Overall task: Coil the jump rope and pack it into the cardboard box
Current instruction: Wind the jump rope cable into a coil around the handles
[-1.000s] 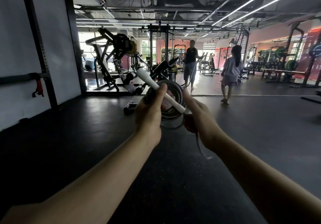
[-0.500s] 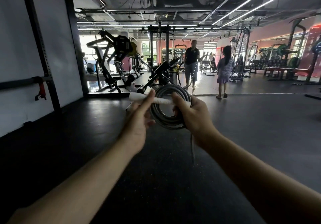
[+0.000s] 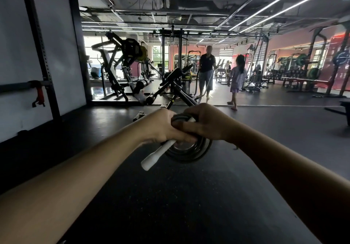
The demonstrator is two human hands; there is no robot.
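The jump rope (image 3: pixel 191 152) is wound into a tight dark coil, held out in front of me above the floor. Its white handle (image 3: pixel 158 154) sticks out down and to the left from under my fists. My left hand (image 3: pixel 161 128) is closed around the handle and the coil's left side. My right hand (image 3: pixel 205 123) grips the top of the coil, its fingers overlapping the left hand. The upper half of the coil is hidden by both hands. No cardboard box is in view.
Black rubber gym floor (image 3: pixel 170 206) stretches all around. A leg-press machine (image 3: pixel 123 69) and a bench frame (image 3: pixel 174 90) stand ahead. Two people (image 3: pixel 207 69) stand further back by the mirror wall. A rack upright (image 3: pixel 40 50) lines the white wall at left.
The hands have closed together over the coil and tipped it. The white handle, earlier lying across the coil's top, now points down and left. The loose tail under the right hand is gone.
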